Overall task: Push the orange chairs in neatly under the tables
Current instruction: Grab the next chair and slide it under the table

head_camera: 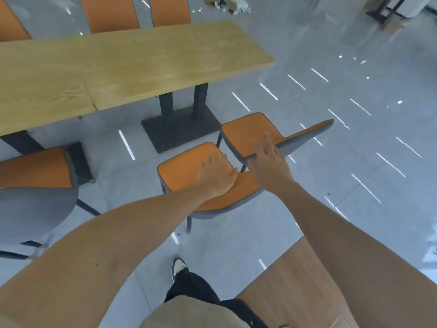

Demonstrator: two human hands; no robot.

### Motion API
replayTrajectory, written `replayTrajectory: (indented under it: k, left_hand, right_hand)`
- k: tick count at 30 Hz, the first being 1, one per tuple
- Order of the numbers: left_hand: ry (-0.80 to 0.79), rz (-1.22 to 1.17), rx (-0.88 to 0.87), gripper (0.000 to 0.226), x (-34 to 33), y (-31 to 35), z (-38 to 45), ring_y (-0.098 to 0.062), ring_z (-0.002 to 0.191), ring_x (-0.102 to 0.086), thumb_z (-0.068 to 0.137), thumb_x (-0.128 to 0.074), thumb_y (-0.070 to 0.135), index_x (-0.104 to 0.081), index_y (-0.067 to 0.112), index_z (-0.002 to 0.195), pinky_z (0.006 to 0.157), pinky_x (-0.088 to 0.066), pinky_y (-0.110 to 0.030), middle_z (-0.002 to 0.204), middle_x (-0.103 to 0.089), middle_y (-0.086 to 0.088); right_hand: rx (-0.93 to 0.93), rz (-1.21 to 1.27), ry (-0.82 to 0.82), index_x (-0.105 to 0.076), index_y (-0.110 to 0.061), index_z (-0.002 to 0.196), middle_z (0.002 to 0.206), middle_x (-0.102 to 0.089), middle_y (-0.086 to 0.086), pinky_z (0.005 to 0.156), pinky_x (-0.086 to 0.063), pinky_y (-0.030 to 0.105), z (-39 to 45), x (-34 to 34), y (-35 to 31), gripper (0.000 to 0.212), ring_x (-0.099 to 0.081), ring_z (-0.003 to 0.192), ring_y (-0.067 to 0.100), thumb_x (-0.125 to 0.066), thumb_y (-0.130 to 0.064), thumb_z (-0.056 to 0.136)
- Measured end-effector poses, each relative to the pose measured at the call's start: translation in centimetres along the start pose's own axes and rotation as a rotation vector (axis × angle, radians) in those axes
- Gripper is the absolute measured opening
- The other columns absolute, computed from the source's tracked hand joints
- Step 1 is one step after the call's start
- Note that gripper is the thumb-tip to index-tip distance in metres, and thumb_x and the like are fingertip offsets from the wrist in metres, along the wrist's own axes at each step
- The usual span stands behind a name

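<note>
- Head view, general: two orange chairs stand out from the wooden table [165, 60], on the person's side of it, both clear of the tabletop's near edge and not yet tucked under.
- Head view, near chair [182, 171]: its seat lies just ahead of the person, its backrest toward the body. The left hand [216, 175] rests on the top of that backrest, fingers spread and fairly straight over the edge; no curled grasp is visible.
- Head view, far chair [248, 136]: it stands just beyond and to the right of the near chair, almost touching it, and is skewed. Its backrest [307, 136] runs as a long thin edge slanting up to the right, not parallel to the table edge.
- Head view, right hand [268, 162]: it lies at the left end of the skewed backrest, fingers extended over the seat; whether it touches or only hovers cannot be told, and it holds nothing in a closed grip.
- Key relation: the table's black pedestal base [179, 131] lies forward and left of both seats, so the push would probably run away from the body toward it. The far chair likely needs turning first, its backrest's right end swung round to square with the table.
- Hand nearer each chair: left to the near one, right to the far one.
</note>
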State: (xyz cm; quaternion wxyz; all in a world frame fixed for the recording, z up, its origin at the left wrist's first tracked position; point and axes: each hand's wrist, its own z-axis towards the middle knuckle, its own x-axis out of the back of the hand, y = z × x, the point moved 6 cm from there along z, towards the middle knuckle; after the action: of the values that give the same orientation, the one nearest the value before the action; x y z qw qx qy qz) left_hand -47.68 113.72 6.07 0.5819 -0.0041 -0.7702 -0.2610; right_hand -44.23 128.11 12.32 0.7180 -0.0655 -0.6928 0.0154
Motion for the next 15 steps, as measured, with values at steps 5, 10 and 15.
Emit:
replayTrajectory:
  k: [5,10,15]
  left_hand:
    - [-0.112,-0.031,0.101,0.067,-5.5,1.9,0.7,-0.036,0.145,-0.031,0.105,-0.021,0.058,-0.038,0.012,0.151,0.115,-0.03,-0.049,0.157,-0.037,-0.017]
    - [-0.274,-0.094,0.28,0.042,-11.1,2.5,-0.1,-0.038,0.124,-0.049,0.107,-0.025,0.044,-0.055,0.022,0.126,0.097,-0.038,-0.05,0.13,-0.057,-0.011]
    - [-0.106,-0.214,0.495,0.053,-13.6,4.5,-1.6,-0.03,0.109,-0.054,0.104,-0.027,0.052,-0.065,0.014,0.108,0.1,-0.039,-0.044,0.109,-0.064,-0.009]
  right_hand:
    - [0.125,-0.11,-0.085,-0.029,-0.004,0.153,0.16,-0.017,0.032,0.109,-0.04,0.056,1.4,-4.3,5.0,0.068,-0.035,0.14,0.048,-0.055,-0.03,0.096]
    - [0.17,-0.069,-0.158,-0.036,-0.006,0.149,0.159,-0.021,0.033,0.112,-0.035,0.059,2.3,-9.0,8.7,0.057,-0.03,0.144,0.047,-0.045,-0.033,0.1]
    - [0.245,-0.056,-0.226,-0.053,-0.011,0.118,0.128,-0.055,0.026,0.101,-0.041,0.059,1.6,-14.2,14.3,0.028,-0.045,0.12,0.046,-0.053,-0.031,0.098]
